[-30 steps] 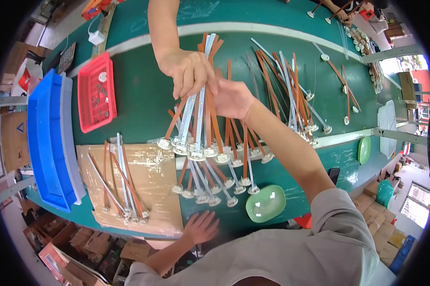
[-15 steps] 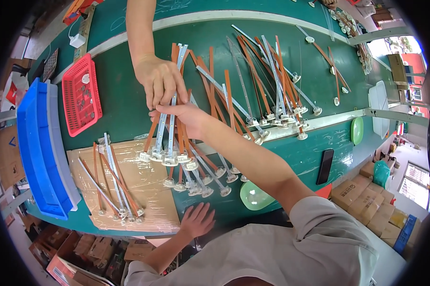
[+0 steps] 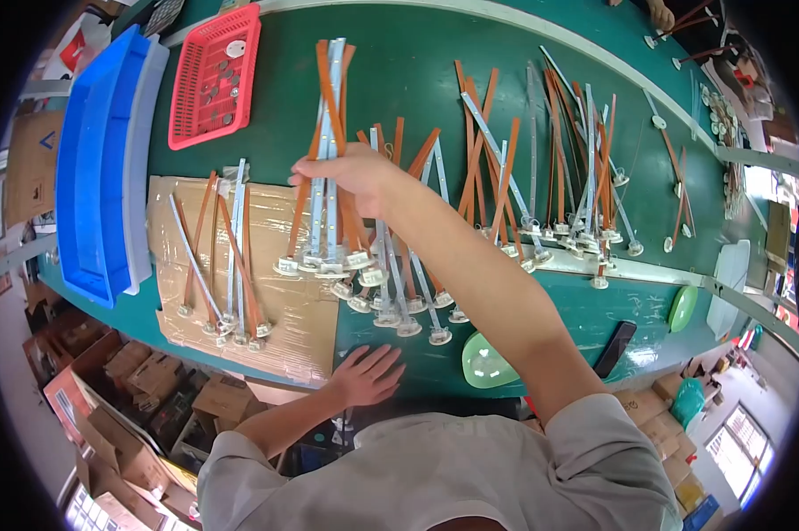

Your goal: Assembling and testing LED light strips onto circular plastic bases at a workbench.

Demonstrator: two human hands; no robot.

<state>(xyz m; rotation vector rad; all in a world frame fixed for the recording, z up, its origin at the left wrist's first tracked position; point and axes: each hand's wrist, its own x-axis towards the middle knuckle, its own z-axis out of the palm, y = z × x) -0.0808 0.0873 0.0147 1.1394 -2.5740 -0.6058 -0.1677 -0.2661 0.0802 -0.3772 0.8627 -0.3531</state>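
My right hand (image 3: 357, 180) is closed around the middle of a bundle of LED strips (image 3: 330, 102). These are long thin strips, some orange-brown and some silvery white with dots, with white round pieces at their lower ends. The bundle stands roughly upright over more loose strips (image 3: 408, 292) lying just beneath and to its right. With fingers spread, my left hand (image 3: 368, 375) rests at the near table edge and holds nothing. Left of the bundle, a smaller group of strips (image 3: 231, 265) lies on a brown cardboard sheet (image 3: 307, 327).
A red basket (image 3: 180, 111) with small round parts and a blue tray (image 3: 90, 203) are at the left. More strips (image 3: 585, 168) lie to the right. A green bowl (image 3: 488, 363) and a black phone (image 3: 614, 349) sit near the front edge. Another person's hand (image 3: 660, 14) shows at the far right.
Another person's hand, which was at the bundle beside my right hand, has left it. My right hand now holds the strips alone. The view has shifted; my left hand stays at the edge.
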